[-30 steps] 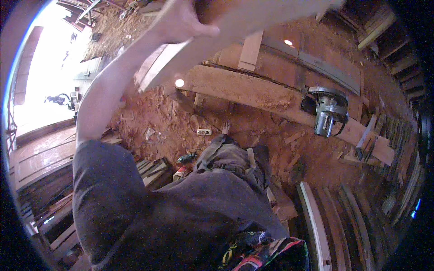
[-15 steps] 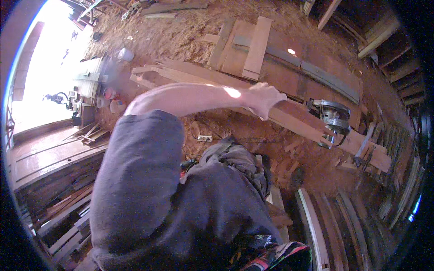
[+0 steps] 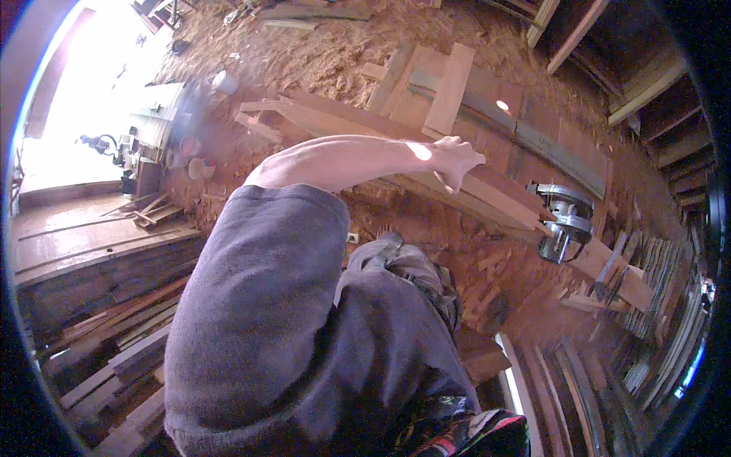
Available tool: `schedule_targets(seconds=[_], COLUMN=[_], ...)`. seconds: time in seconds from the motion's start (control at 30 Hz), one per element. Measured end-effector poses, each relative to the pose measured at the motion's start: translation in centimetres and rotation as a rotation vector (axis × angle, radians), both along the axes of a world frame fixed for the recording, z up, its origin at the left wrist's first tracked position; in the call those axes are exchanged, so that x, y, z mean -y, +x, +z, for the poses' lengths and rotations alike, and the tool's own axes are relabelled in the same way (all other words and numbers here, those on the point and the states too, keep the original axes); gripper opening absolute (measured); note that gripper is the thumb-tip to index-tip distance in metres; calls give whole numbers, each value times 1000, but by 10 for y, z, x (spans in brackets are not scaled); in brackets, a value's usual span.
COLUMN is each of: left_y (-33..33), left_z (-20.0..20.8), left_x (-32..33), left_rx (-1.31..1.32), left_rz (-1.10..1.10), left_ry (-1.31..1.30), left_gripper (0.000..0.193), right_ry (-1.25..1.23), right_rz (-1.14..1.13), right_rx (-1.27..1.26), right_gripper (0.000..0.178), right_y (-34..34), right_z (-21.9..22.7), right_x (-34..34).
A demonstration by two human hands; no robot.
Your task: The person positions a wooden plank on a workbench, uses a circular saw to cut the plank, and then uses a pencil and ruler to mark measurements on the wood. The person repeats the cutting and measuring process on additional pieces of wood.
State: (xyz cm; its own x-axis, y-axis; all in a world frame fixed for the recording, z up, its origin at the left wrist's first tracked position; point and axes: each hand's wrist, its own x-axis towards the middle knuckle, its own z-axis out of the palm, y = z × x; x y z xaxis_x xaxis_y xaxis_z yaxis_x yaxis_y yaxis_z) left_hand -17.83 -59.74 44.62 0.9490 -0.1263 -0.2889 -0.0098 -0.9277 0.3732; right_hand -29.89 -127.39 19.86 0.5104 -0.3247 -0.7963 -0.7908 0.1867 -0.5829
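My left arm, in a grey sleeve pushed up past the elbow, reaches across to a long reddish wooden board. My left hand rests over this board with its fingers bent around it and the thumb at the near edge. At the board's right end is a silver power tool with a rounded housing, which looks like a circular saw. No hand shows on the tool. My right hand is outside the picture. A patch of sunlight falls on my left wrist.
Wider planks lie beyond the board on sawdust-covered ground. Stacked timber fills the lower left, and long boards lie at the lower right. A white bucket stands at the upper left. Wooden beams stretch across the upper right.
The whole view has shifted a little, and my left sleeve now hides most of the socket strip on the ground. My left hand stays on the board. The power tool appears slightly lower in view.
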Motion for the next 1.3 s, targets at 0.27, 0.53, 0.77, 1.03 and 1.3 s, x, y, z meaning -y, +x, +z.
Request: schedule_targets(seconds=[0.27, 0.53, 0.77, 1.03, 1.3], left_y=[-39, -85, -81, -128, -156], left_z=[0, -4, -11, -15, -27], left_x=[-78, -119, -116, -156, -217], left_rx=[-30, 15, 66, 73, 54], left_rz=[3, 93, 92, 348, 480], left_ry=[32, -81, -33, -142, 62], left_gripper=[84, 91, 92, 71, 54], right_ry=[-45, -593, -150, 239, 743], right_rz=[-37, 146, 97, 556, 985], right_rx=[77, 526, 782, 641, 322], right_gripper=[33, 40, 28, 34, 25], right_y=[-28, -44, -25, -8, 14], right_z=[20, 117, 286, 303, 251], right_x=[-7, 7, -99, -230, -372])
